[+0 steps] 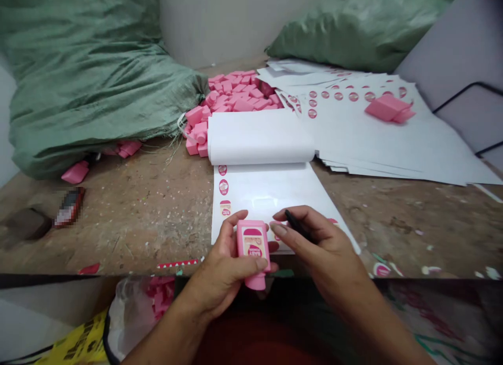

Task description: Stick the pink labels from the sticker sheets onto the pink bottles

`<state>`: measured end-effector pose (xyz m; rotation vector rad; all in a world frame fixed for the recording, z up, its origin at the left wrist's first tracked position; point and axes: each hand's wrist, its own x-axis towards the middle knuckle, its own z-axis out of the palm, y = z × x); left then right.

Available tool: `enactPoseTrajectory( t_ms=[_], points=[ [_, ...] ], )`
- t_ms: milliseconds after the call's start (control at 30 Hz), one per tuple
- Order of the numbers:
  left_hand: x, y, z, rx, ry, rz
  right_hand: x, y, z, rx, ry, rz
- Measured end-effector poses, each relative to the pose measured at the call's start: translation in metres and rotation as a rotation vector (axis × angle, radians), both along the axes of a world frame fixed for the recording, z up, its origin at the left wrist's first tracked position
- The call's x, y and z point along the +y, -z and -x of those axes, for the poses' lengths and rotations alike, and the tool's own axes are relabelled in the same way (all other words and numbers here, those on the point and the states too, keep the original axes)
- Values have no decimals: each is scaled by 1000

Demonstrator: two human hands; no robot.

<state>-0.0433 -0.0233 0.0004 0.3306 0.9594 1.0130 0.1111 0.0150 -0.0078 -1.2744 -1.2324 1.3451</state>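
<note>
pink plastic bottle (253, 250): cream-and-pink front label. black pen (299, 226): plain black. white paper sheet (267, 184): pink-and-cream oval labels in a column. heap of pink plastic pieces (231, 98): solid pink. green woven sack (90, 87): pale green, creased. brown worktop (133, 218): white-speckled.

We count two hands at the near side: the left hand (220, 265) around one labelled pink bottle (253, 247), the right hand (326, 250) around one black pen (299, 226). Two more pink bottles lie apart: one loose pink bottle (387, 108) on the label sheets (369, 140) at right, another pink bottle (75, 172) on the table (129, 213) at left. Farther off: two sacks — one left green sack (86, 82), one right green sack (353, 35) — and one heap of pink bottles (236, 95), too many for us to count.
</note>
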Motion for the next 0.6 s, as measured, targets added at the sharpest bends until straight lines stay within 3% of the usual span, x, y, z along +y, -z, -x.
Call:
enactPoseTrajectory(
  t_ms=[133,267,367,467,600],
  points=[
    [-4,-4,-1,2,77,-29,-4,-4,5,6,-140,0],
    [-4,-2,-4,-9,98,-51,-4,-4,8,54,-148,61],
    [-8,0,10,-1,124,-62,-2,-1,9,120,-129,132],
    [-25,-8,58,237,282,-80,2,8,3,-50,-61,13],
    [-60,-44,144,915,527,-69,12,45,-14,-217,35,-183]
  ],
)
